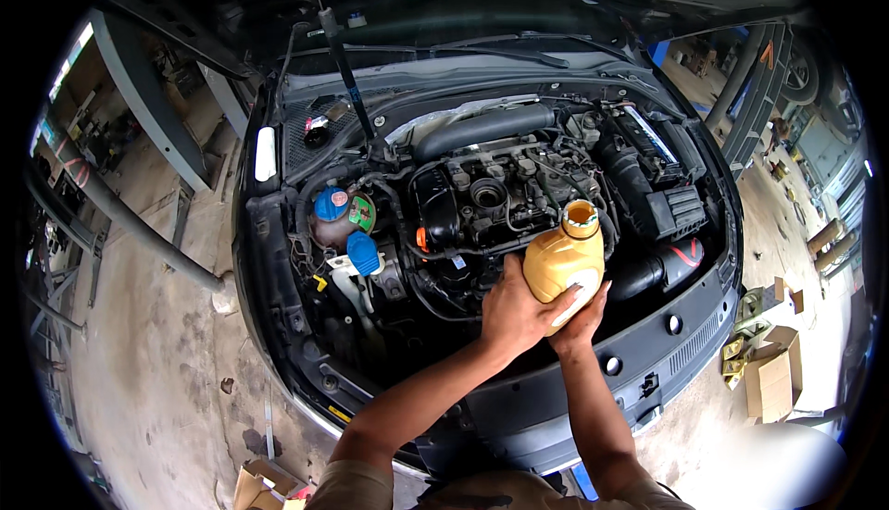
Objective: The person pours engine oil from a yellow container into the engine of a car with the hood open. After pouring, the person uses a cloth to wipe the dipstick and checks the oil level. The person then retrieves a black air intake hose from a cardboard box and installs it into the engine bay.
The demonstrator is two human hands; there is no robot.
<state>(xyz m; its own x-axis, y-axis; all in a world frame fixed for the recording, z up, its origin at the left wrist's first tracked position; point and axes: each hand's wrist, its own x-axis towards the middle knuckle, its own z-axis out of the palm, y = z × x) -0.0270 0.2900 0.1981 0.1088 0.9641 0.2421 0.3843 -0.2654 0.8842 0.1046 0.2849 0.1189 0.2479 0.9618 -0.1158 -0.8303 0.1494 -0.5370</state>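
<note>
A yellow plastic oil bottle [562, 265] is held over the front of the engine [463, 200], its uncapped neck pointing up and slightly to the right. My left hand [515, 311] wraps around its left side, with the fingers partly hidden. From below and the right, my right hand [582, 323] grips the lower part. Beyond the bottle, to the left, the round filler opening [488, 194] on top of the engine is uncovered. What is inside the bottle cannot be made out.
A blue-capped coolant reservoir [331, 205] and a blue cap [364, 254] are left of the engine. The hood strut [347, 70] rises behind them. The battery [653, 144] is at the far right. A cardboard box [775, 376] lies on the floor at right.
</note>
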